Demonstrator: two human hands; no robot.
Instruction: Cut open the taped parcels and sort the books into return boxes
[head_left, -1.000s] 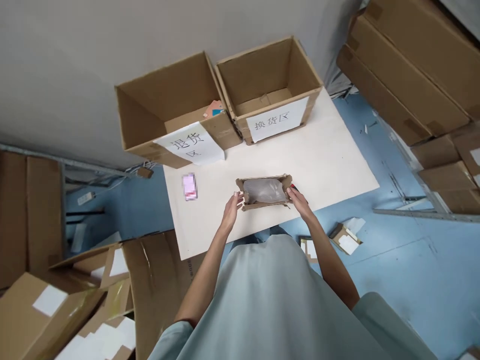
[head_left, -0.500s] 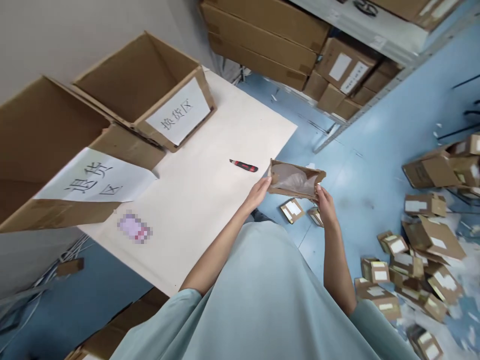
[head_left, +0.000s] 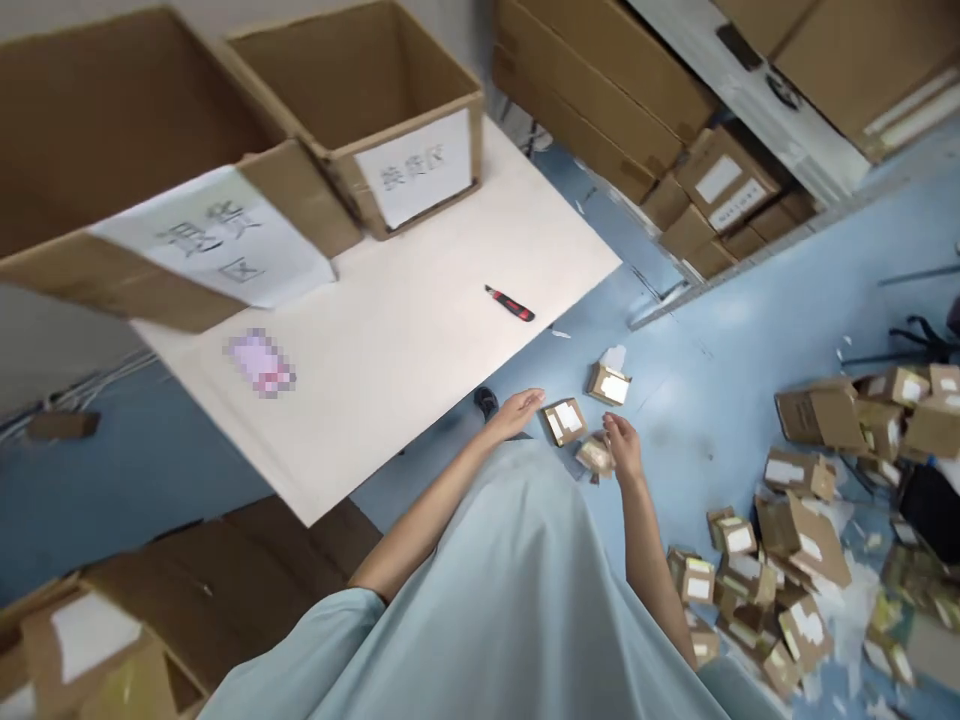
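Observation:
My left hand (head_left: 517, 410) hangs past the near edge of the white table (head_left: 420, 350), fingers stretched out and holding nothing. My right hand (head_left: 622, 445) is over the blue floor, fingers loosely apart and empty. Between and below the hands several small cardboard boxes with white labels lie on the floor, the nearest ones (head_left: 564, 420) (head_left: 596, 455) just beside my fingers. A red and black utility knife (head_left: 510, 303) lies on the table, apart from both hands. The torn box with plastic inside is out of sight.
Two large open cartons with paper labels (head_left: 416, 165) (head_left: 217, 240) stand at the table's far side. A pink item (head_left: 261, 362) lies on the table. A heap of small boxes (head_left: 795, 540) covers the floor right. Stacked cartons (head_left: 637, 110) sit under a shelf.
Both hands held a torn cardboard box with plastic inside, carried it right off the table, and now are lower and empty. The view has swung right toward the floor.

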